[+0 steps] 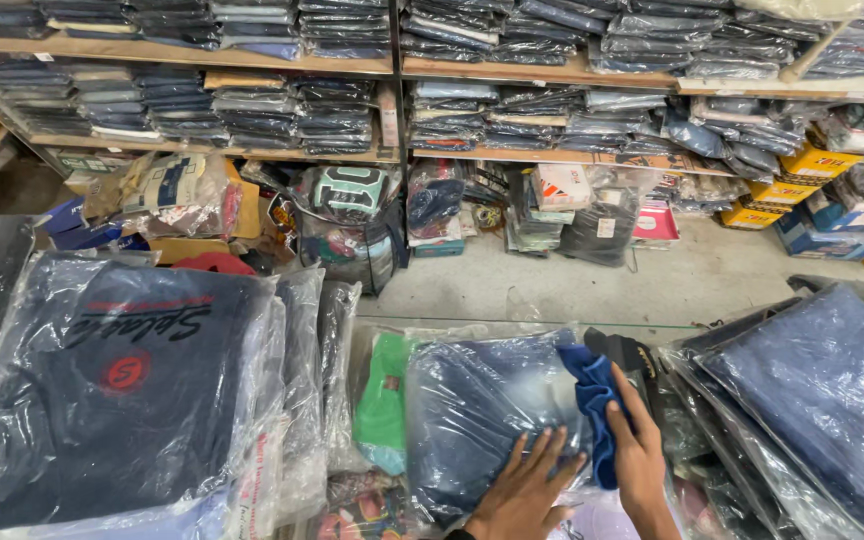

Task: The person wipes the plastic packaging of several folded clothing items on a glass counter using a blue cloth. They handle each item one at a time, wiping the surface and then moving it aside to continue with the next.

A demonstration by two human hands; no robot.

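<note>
My left hand (527, 490) lies flat, fingers spread, on a clear plastic bag holding folded dark blue jeans (482, 410) at the bottom centre. My right hand (640, 452) stands edge-on beside it, fingers pressed against a bright blue cloth (594, 395) that sticks out at the bag's right side. A black item (624, 352) lies just behind the blue cloth. A green garment in plastic (384, 395) sits to the left of the jeans bag.
A large bagged dark navy garment with a red round print (117, 390) fills the left. Bagged blue garments (822, 390) lie at the right. Behind, wooden shelves (552, 72) carry several stacks of folded jeans; bags and boxes (352, 215) crowd the grey floor (712, 275).
</note>
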